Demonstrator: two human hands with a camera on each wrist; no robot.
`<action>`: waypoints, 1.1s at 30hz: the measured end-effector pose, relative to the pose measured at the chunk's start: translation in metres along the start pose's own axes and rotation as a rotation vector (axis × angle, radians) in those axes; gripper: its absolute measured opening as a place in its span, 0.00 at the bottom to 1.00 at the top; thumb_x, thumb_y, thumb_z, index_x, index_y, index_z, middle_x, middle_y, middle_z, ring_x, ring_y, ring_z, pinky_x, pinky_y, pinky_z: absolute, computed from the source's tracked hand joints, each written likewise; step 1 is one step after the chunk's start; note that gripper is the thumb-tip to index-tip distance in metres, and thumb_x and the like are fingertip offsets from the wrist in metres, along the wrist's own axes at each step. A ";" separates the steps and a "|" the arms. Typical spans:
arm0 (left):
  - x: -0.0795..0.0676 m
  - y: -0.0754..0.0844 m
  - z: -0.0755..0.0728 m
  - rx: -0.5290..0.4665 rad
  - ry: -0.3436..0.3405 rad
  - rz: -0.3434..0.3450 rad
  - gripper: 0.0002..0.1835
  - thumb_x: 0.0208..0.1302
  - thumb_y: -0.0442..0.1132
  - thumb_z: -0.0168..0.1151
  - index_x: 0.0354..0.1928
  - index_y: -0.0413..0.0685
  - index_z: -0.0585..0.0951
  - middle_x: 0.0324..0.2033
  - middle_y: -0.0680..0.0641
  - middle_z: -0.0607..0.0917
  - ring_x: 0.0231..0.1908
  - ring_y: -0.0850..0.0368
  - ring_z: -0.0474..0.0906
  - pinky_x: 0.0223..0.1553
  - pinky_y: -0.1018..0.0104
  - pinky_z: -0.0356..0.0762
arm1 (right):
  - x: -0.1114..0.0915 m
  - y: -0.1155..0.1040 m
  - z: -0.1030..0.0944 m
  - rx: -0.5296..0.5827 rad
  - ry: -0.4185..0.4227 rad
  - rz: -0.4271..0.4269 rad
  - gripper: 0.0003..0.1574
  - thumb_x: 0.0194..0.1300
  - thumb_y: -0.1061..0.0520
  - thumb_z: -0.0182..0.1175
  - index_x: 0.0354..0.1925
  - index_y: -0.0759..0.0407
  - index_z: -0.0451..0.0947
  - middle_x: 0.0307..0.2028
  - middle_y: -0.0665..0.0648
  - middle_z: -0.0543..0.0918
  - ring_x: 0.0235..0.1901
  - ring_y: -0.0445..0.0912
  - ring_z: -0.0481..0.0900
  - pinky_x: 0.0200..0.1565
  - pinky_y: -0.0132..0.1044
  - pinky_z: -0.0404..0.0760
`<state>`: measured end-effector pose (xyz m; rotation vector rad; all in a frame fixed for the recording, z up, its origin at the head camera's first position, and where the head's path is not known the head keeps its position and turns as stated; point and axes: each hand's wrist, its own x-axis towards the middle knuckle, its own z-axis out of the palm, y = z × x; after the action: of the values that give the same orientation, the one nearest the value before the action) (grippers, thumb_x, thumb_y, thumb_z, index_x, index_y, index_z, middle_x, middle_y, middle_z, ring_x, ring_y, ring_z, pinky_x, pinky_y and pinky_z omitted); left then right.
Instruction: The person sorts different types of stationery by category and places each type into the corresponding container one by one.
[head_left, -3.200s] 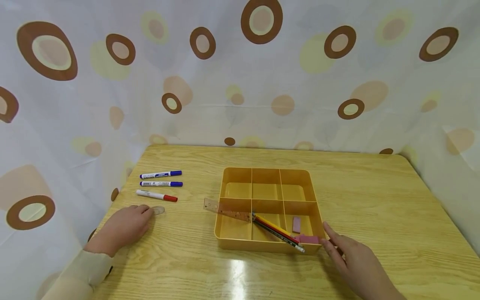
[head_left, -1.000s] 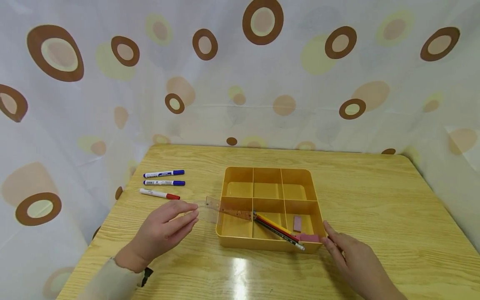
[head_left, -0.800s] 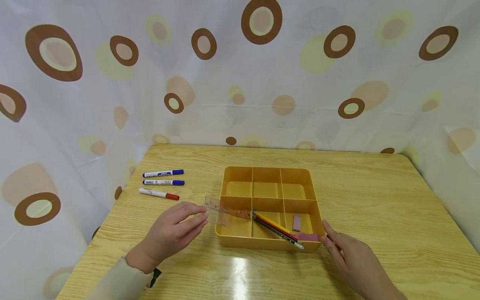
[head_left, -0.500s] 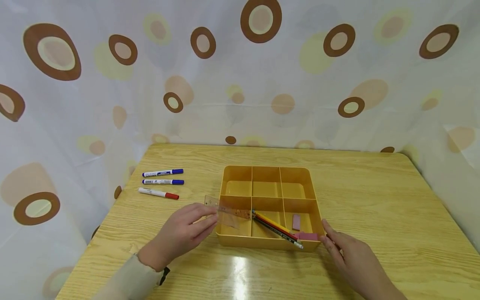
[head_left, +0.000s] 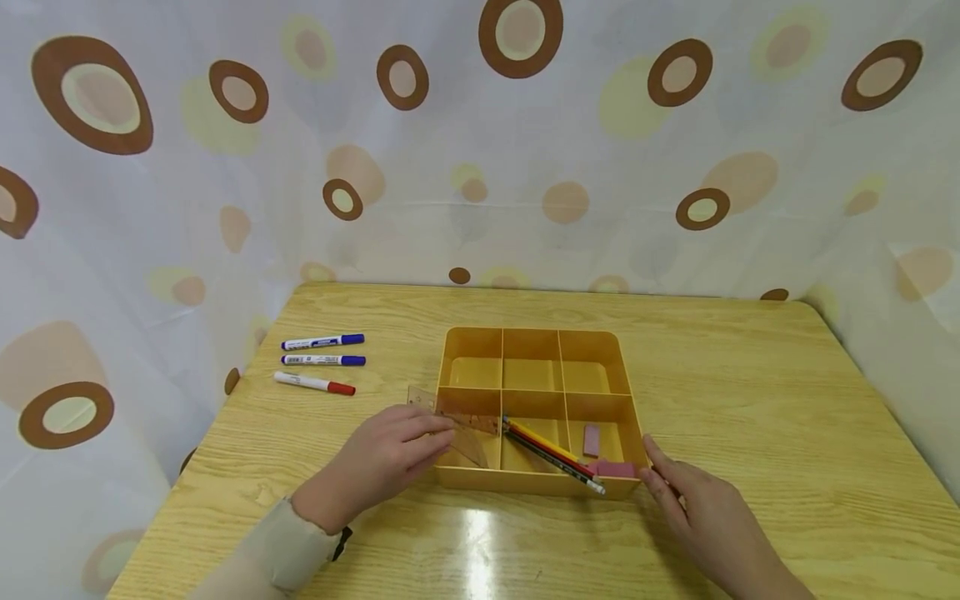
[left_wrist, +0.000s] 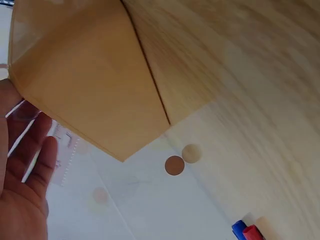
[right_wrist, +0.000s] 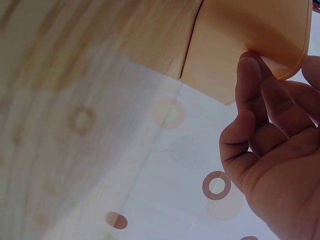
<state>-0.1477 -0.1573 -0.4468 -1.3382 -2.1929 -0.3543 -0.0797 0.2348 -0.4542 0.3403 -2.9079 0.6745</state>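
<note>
My left hand (head_left: 386, 454) pinches a clear plastic protractor (head_left: 470, 447), its curved edge over the front left compartment of a yellow divided box (head_left: 468, 478). A clear ruler (head_left: 420, 397) leans across the box's left wall, its other end in that same compartment. In the left wrist view, my left fingers are by the rim, with ruler markings (left_wrist: 65, 150) behind them. My right hand (head_left: 701, 508) grips the box's front right corner; in the right wrist view its fingers press the outer wall (right_wrist: 220, 55).
Several pencils (head_left: 551, 452) lie slanted from the front middle compartment over the front wall. Pink erasers (head_left: 592, 441) sit in the front right compartment. Two blue markers (head_left: 322, 342) and a red marker (head_left: 313, 382) lie at the table's left. A patterned curtain (head_left: 480, 167) surrounds the table (head_left: 750, 375).
My left hand has picked up the protractor from the table near the markers and carried it rightward over the box's front left compartment. My right hand stays at the box corner.
</note>
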 end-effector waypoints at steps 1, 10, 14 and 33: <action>0.001 0.000 0.000 0.003 -0.010 0.000 0.16 0.52 0.36 0.74 0.45 0.45 0.87 0.44 0.50 0.87 0.46 0.56 0.82 0.52 0.62 0.78 | 0.000 0.000 0.000 -0.001 -0.002 0.003 0.29 0.73 0.48 0.53 0.66 0.62 0.69 0.28 0.47 0.82 0.17 0.33 0.56 0.23 0.28 0.64; 0.004 0.000 0.000 -0.002 -0.049 -0.003 0.14 0.54 0.36 0.73 0.44 0.46 0.87 0.41 0.52 0.88 0.45 0.58 0.83 0.54 0.63 0.77 | 0.000 -0.002 -0.001 -0.005 -0.021 0.024 0.30 0.73 0.47 0.53 0.66 0.60 0.69 0.25 0.44 0.79 0.17 0.34 0.56 0.24 0.28 0.64; 0.003 0.000 -0.001 -0.016 -0.036 0.004 0.15 0.52 0.35 0.74 0.44 0.45 0.87 0.40 0.51 0.88 0.45 0.58 0.83 0.54 0.62 0.77 | 0.000 -0.002 -0.002 -0.003 -0.013 0.013 0.29 0.73 0.48 0.53 0.66 0.61 0.69 0.22 0.44 0.78 0.17 0.34 0.55 0.24 0.28 0.64; -0.032 -0.009 -0.015 -0.028 0.015 -0.090 0.12 0.57 0.39 0.70 0.44 0.48 0.86 0.44 0.49 0.86 0.46 0.53 0.81 0.51 0.58 0.78 | 0.000 0.000 0.001 -0.004 0.028 -0.034 0.28 0.73 0.49 0.54 0.65 0.61 0.70 0.48 0.58 0.85 0.25 0.36 0.69 0.29 0.31 0.71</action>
<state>-0.1400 -0.1923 -0.4525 -1.2504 -2.2478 -0.4289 -0.0800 0.2346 -0.4546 0.3754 -2.8701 0.6623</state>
